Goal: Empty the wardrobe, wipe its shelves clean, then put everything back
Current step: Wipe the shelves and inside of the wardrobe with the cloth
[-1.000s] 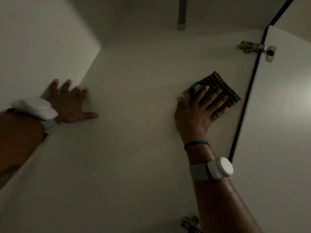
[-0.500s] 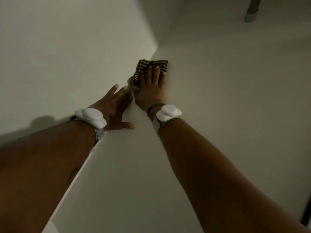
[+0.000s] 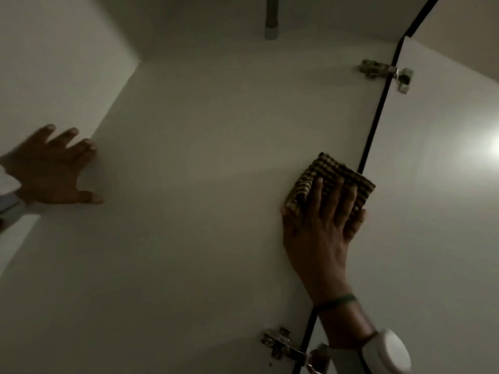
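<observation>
I look into a dim, bare white wardrobe. My right hand [image 3: 322,225] lies flat on a folded brown checked cloth [image 3: 328,175], pressing it against the white side panel [image 3: 216,184] close to its front edge, beside the dark gap to the door. My left hand [image 3: 54,168] rests with fingers spread at the corner where that panel meets the adjoining panel [image 3: 48,63], holding nothing. It looks blurred.
The open white door [image 3: 437,211] hangs at the right on two metal hinges, the upper hinge [image 3: 386,72] and the lower hinge [image 3: 286,346]. A grey hanging rail [image 3: 271,22] ends on the panel at the top. A bright glare marks the door's right edge.
My right hand has swept the cloth from the inner corner beside my left hand back across the panel to its front edge. The view swung right with it, so my left hand now sits far left.
</observation>
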`<move>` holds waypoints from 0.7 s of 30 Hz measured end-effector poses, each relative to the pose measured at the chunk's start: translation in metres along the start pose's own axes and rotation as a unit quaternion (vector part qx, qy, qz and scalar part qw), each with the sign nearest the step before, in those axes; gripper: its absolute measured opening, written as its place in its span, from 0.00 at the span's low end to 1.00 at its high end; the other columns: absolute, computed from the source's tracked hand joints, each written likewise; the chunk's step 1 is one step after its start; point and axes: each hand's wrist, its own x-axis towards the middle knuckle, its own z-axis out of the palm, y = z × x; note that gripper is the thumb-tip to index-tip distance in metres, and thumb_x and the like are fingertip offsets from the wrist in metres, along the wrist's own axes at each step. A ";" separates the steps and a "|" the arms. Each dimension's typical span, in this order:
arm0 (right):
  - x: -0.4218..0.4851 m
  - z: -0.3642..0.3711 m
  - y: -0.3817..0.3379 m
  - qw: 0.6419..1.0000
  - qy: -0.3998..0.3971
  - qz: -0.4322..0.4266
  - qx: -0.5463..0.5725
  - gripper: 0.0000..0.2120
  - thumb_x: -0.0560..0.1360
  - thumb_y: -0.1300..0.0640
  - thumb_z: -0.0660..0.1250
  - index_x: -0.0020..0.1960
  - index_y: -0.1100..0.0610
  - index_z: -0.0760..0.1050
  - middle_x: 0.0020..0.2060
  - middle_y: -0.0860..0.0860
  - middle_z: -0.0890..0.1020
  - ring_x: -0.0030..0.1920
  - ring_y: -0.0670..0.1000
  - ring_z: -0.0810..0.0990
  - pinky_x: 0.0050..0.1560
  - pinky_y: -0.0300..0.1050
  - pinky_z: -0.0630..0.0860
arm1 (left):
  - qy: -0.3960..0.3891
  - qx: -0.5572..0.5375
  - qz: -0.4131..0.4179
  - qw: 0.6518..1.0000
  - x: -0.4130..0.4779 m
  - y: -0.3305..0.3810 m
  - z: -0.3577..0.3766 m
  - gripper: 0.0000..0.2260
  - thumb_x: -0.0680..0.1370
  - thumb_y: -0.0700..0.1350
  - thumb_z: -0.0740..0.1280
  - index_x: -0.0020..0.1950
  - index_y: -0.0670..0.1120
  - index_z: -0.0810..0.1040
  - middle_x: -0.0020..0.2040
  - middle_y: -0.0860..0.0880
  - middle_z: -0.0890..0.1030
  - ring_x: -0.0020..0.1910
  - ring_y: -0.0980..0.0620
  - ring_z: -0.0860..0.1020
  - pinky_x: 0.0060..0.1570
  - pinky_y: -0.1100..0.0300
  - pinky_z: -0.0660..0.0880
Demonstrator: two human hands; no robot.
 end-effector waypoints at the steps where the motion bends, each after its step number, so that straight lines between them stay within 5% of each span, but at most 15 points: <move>1: -0.004 0.002 -0.001 1.000 -0.004 0.003 0.003 0.37 0.82 0.37 0.52 0.83 0.55 0.45 0.81 0.62 0.44 0.80 0.63 0.38 0.76 0.69 0.42 | -0.014 -0.003 -0.007 1.000 -0.001 0.001 0.003 0.60 0.60 0.84 0.56 0.80 0.43 0.63 0.80 0.47 0.62 0.66 0.56 0.16 0.76 0.43 0.30; 3: -0.003 0.004 -0.017 1.000 -0.004 0.018 0.017 0.35 0.83 0.41 0.52 0.82 0.57 0.46 0.80 0.63 0.45 0.80 0.65 0.38 0.76 0.71 0.42 | -0.046 -0.008 -0.003 0.999 -0.007 0.002 0.000 0.61 0.59 0.85 0.48 0.81 0.45 0.59 0.81 0.48 0.59 0.69 0.53 0.18 0.72 0.44 0.24; 7: 0.002 0.013 -0.083 0.998 0.000 -0.036 0.053 0.34 0.83 0.42 0.51 0.82 0.60 0.50 0.80 0.65 0.48 0.79 0.69 0.42 0.75 0.72 0.43 | -0.091 -0.028 0.004 0.995 -0.027 0.002 -0.018 0.63 0.58 0.87 0.41 0.83 0.47 0.45 0.83 0.49 0.48 0.81 0.43 0.39 0.62 0.49 0.18; 16: 0.020 0.055 -0.316 0.945 -0.084 -0.275 0.155 0.31 0.79 0.46 0.58 0.79 0.59 0.62 0.79 0.64 0.57 0.79 0.69 0.49 0.75 0.71 0.41 | -0.059 -0.033 0.063 0.996 -0.045 -0.010 -0.016 0.63 0.63 0.84 0.53 0.82 0.43 0.38 0.83 0.44 0.43 0.80 0.42 0.36 0.73 0.45 0.26; 21: 0.039 0.061 -0.391 0.919 -0.131 -0.356 0.107 0.31 0.78 0.45 0.57 0.78 0.54 0.60 0.81 0.61 0.49 0.79 0.67 0.38 0.73 0.72 0.31 | 0.026 -0.105 0.091 0.990 -0.042 -0.013 0.000 0.64 0.59 0.85 0.56 0.83 0.47 0.44 0.83 0.45 0.48 0.81 0.44 0.40 0.76 0.47 0.30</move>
